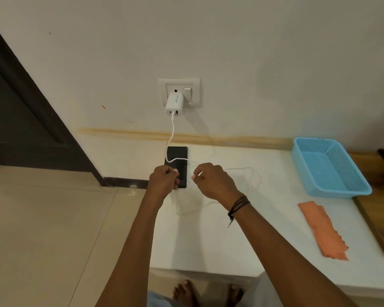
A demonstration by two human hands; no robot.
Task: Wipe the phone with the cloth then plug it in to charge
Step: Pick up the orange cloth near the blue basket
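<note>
A black phone (178,156) lies flat on the white table (231,235), near its back left corner under the wall socket. A white charger (174,105) sits in the socket, and its white cable (171,138) runs down across the phone. My left hand (163,182) rests over the phone's near end, fingers closed on the cable. My right hand (213,181) pinches another stretch of the cable just right of the phone; the slack loops on the table behind it. The orange cloth (323,231) lies flat at the right, apart from both hands.
A light blue mesh basket (328,167) stands at the table's back right. A wooden board edge (372,227) borders the right side. A dark door (20,111) fills the left. Beige floor tiles lie left of the table; bare feet show below its front edge.
</note>
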